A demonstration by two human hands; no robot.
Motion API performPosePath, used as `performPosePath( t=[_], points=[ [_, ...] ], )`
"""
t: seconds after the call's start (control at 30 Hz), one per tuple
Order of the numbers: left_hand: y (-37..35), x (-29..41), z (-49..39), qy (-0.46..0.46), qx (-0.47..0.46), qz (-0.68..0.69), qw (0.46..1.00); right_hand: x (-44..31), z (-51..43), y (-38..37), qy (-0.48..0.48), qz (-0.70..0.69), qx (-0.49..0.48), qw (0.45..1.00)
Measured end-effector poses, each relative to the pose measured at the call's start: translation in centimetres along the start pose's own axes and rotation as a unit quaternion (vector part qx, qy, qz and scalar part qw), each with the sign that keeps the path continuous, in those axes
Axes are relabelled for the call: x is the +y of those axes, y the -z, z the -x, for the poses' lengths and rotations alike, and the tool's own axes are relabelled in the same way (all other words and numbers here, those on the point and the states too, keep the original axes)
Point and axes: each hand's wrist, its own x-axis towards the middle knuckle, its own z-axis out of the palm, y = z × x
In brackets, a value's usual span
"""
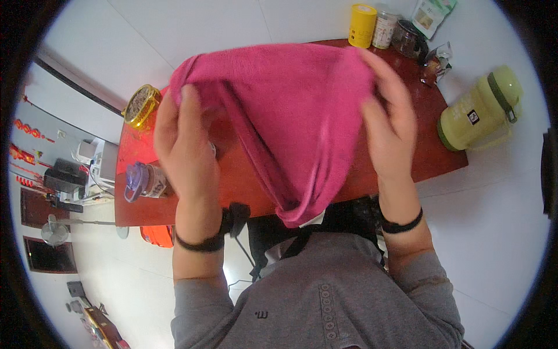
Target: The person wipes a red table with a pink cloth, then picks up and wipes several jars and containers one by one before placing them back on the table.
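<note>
A magenta knitted garment (pixel 296 100) is stretched between my two hands above a reddish-brown wooden table (pixel 235 187). Its lower part sags towards me in a loose fold, and a white tag shows at the bottom edge. My left hand (pixel 187 144) pinches the left upper corner, thumb in front of the cloth. On the opposite side my right hand (pixel 390 126) grips the right upper corner, slightly blurred, with some fingers behind the fabric. Black bands circle both wrists. The cloth hides the middle of the tabletop.
On the left stand a purple-lidded bottle (pixel 148 181) and a gold-rimmed container (pixel 142 107) on red material. A yellow canister (pixel 362 26), a jar (pixel 385 29) and a dark glass pot (pixel 409 39) line the back right. A green thermos (pixel 479 111) is at the right edge.
</note>
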Motion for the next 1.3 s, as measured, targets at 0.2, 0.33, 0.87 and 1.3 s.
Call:
performPosePath(
  t=[0.2,0.33,0.87,1.3],
  points=[
    [-0.8,-8.1,0.0,-0.107,-0.126,-0.379,0.911,1.7,-0.1,-3.7,0.037,0.292,-0.114,0.949],
    [-1.3,-10.9,3.0,-0.078,-0.163,-0.368,0.912,4.5,0.7,-6.0,0.041,0.138,-0.105,0.984],
    [-2.0,-8.8,2.2,-0.292,-0.143,-0.471,0.820,4.3,1.2,-5.6,0.085,0.096,-0.068,0.989],
    [-3.2,-7.8,-0.7,-0.140,-0.324,-0.423,0.834,6.9,3.3,-5.8,-0.266,-0.243,0.145,0.922]
  ],
)
